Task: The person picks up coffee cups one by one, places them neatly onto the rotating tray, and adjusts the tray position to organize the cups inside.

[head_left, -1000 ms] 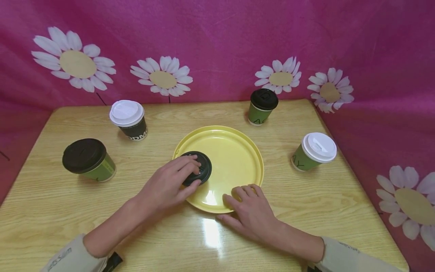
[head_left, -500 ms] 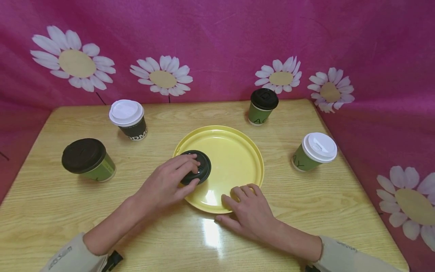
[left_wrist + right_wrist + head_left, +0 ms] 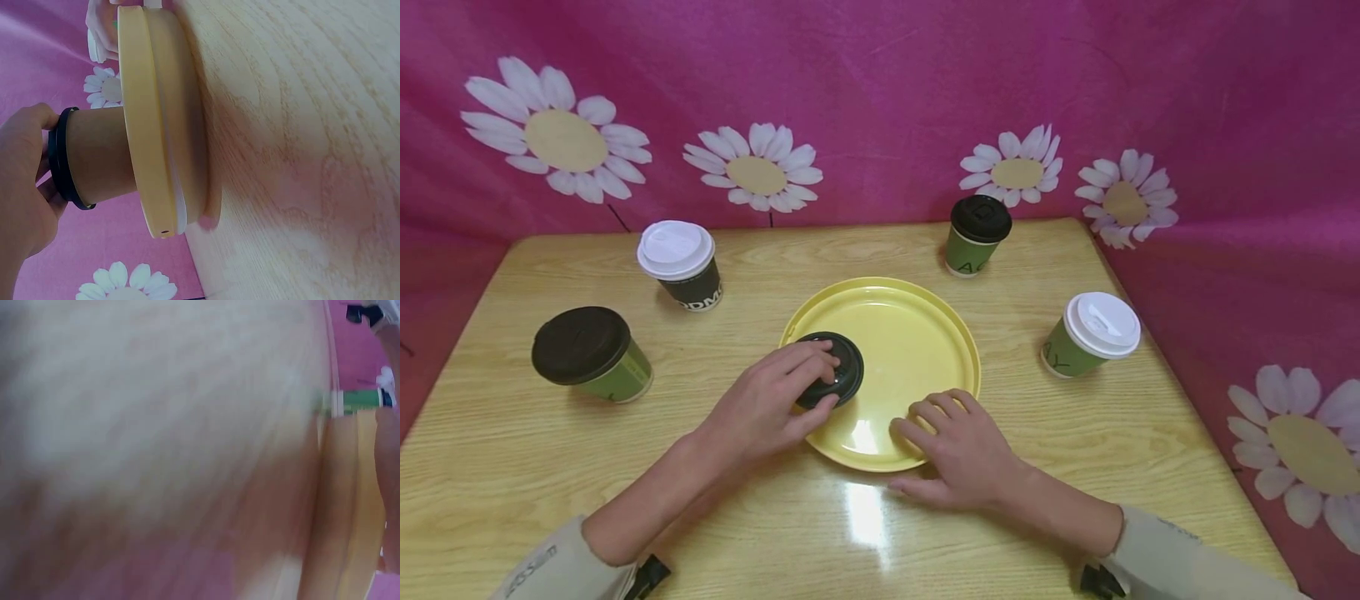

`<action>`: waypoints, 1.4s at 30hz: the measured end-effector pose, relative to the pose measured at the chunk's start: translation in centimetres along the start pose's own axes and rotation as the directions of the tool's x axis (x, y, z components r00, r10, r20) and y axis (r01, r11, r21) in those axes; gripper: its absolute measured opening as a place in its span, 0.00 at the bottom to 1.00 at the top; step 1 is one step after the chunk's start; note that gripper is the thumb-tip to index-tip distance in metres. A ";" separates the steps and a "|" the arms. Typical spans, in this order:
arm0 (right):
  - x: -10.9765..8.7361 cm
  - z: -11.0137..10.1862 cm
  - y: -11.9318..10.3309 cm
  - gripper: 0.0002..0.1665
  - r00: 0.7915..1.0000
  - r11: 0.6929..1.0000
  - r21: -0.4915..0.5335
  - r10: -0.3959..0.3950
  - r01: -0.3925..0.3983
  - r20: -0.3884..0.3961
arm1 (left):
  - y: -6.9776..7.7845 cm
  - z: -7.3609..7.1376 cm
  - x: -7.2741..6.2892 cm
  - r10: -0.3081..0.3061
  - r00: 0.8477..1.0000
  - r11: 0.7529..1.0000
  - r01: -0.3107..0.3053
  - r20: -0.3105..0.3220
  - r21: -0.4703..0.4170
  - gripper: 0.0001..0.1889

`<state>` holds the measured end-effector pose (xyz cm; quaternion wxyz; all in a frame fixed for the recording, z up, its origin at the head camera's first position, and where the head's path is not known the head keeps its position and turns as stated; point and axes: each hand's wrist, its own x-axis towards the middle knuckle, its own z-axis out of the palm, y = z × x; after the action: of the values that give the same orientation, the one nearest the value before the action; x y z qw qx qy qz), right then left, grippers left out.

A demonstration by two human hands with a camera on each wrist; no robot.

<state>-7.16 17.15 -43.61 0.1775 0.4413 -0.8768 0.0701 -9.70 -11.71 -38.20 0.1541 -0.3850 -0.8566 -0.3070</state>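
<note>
In the head view, my left hand (image 3: 767, 404) lies over the black lid (image 3: 850, 377) of a coffee cup, its thumb at the near rim and its fingers curled across the top. The cup's plain brown body (image 3: 100, 153) shows in the left wrist view, upright on the round yellow tray (image 3: 910, 333). My right hand (image 3: 962, 450) is at the tray's near right edge, fingers bent over the rim and thumb stretched out in front of it. Nothing is seen between those fingers; the right wrist view is mostly blurred.
Lidded coffee cups stand around the tray: black-lidded green (image 3: 617, 375) at left, white-lidded dark (image 3: 696, 292) behind it, black-lidded green (image 3: 970, 252) at back right, white-lidded green (image 3: 1070, 350) at right. A pink flowered cloth (image 3: 880, 100) hangs behind the wooden table (image 3: 775, 533).
My right hand has shifted slightly up and to the right along the tray's rim, its thumb standing further from the fingers. My left hand, the cup and the tray stay almost where they were.
</note>
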 end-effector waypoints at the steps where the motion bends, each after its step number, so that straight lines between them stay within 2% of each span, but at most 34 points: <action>1: -0.1 -0.1 0.4 0.38 1.000 1.000 0.005 -0.017 0.017 0.006 | 0.0 0.0 0.0 0.002 1.000 1.000 -0.002 -0.002 -0.001 0.09; 11: -1.0 -0.3 5.1 0.41 0.980 0.987 0.046 -0.160 0.155 0.118 | 0.0 -0.1 -0.1 -0.001 1.000 1.000 0.001 -0.006 -0.009 0.09; 21: -1.3 -0.4 8.4 0.43 0.968 0.974 0.098 -0.216 0.204 0.126 | 0.1 -0.1 0.0 -0.001 1.000 1.000 0.001 -0.004 -0.001 0.09; 34: -1.4 0.1 10.1 0.39 0.951 0.952 0.131 -0.291 0.277 0.101 | 0.3 -0.1 0.0 -0.019 1.000 1.000 0.019 0.004 -0.003 0.09; 42: -1.4 0.4 10.0 0.36 0.956 0.954 0.139 -0.279 0.264 0.097 | 0.2 0.0 0.0 -0.016 1.000 1.000 0.016 0.001 -0.003 0.08</action>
<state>-14.54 24.10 -44.20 0.1068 0.5712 -0.8104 0.0741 -9.57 -11.62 -38.12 0.1505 -0.3788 -0.8592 -0.3094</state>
